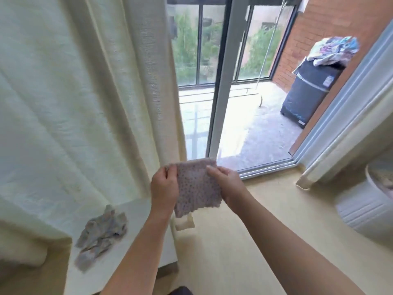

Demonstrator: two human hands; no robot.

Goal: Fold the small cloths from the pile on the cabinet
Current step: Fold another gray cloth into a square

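The two bare forearms entered the view at 6 o'clock and met a little below the centre. The left hand [164,188] pinched the left edge of a small dotted cloth [196,188], with the thumb on the near face and the fingers curled behind. The right hand [228,186] held the right upper edge in the same manner. So both hands were clasped on this one cloth and neither was free.

The cloth hung in the air between them, spread flat, beside the cabinet and not touching it. I judge that it was held by its two sides to pull it smooth and bring the edges level, which should make the fold cleaner. Whether it was already folded once I cannot tell, because its lower border was blurred.

At 8 o'clock, near the left forearm, the pile [102,233] of crumpled cloths lay on the white cabinet [136,213]. It was on the left hand's side, probably so that the next piece could be taken without a step.

Behind the pile, from 9 to 12 o'clock, a pale curtain [74,103] hung down to the cabinet. At 4 o'clock a white ribbed container [365,207] stood on the yellow floor [265,209].

Farther away, at 12 o'clock, a glass door [223,92] gave onto a balcony. There, at 2 o'clock, stood a dark washing machine [308,92] with colourful laundry [333,50] heaped on top.
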